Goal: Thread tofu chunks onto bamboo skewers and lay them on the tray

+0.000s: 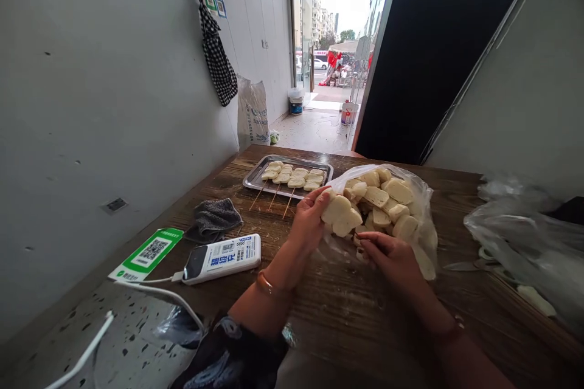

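Observation:
My left hand (311, 219) is closed around a few pale steamed bun slices (341, 215), held upright over the table. Just below and to the right of them, my right hand (387, 253) pinches with thumb and fingers; whatever is between the fingertips is too small to make out. Behind both hands lies an open clear plastic bag (427, 194) heaped with more slices (376, 196). On a metal tray (252, 182) to the left rest several skewered slices (296, 179), their bamboo sticks (288, 203) sticking out over the near rim.
Left on the wooden table (337, 310) are a grey cloth (214, 219), a white power bank (232, 253) with a cable, and a green QR card (150, 254). A knife (463, 265) and crumpled plastic bags (524, 225) lie to the right. Crumbs dot the tabletop.

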{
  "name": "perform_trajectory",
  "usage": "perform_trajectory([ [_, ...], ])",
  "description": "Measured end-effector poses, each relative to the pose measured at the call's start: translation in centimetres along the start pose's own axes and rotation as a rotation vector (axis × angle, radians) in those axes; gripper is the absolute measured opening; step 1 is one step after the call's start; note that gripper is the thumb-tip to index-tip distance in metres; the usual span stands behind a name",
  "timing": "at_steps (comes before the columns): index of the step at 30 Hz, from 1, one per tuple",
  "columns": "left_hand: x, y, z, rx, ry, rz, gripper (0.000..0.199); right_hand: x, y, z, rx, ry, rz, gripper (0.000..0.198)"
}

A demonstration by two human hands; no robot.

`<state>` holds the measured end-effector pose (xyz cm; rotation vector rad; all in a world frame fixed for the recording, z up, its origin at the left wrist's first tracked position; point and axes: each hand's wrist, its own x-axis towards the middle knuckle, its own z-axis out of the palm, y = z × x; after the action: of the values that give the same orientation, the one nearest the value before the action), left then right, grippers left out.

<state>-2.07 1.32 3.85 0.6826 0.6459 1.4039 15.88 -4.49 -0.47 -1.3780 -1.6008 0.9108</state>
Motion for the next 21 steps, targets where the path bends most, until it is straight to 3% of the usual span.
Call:
perform_trajectory([
  [10,0.0,-1.6,-0.5,0.016,-0.039,0.0,0.049,-0.3,0.0,0.3,-0.154,0.088,-0.021,0.04],
  [17,0.6,-1.3,-1.3,-0.094,-0.041,-0.016,0.057,0.0,-0.8,0.3,-0.38,0.07,-0.23,0.03],
  [21,1.3,-0.8,-1.5,-0.226,0.026,-0.005,0.057,0.8,-3.0,-0.3,-0.476,0.066,-0.248,0.029],
])
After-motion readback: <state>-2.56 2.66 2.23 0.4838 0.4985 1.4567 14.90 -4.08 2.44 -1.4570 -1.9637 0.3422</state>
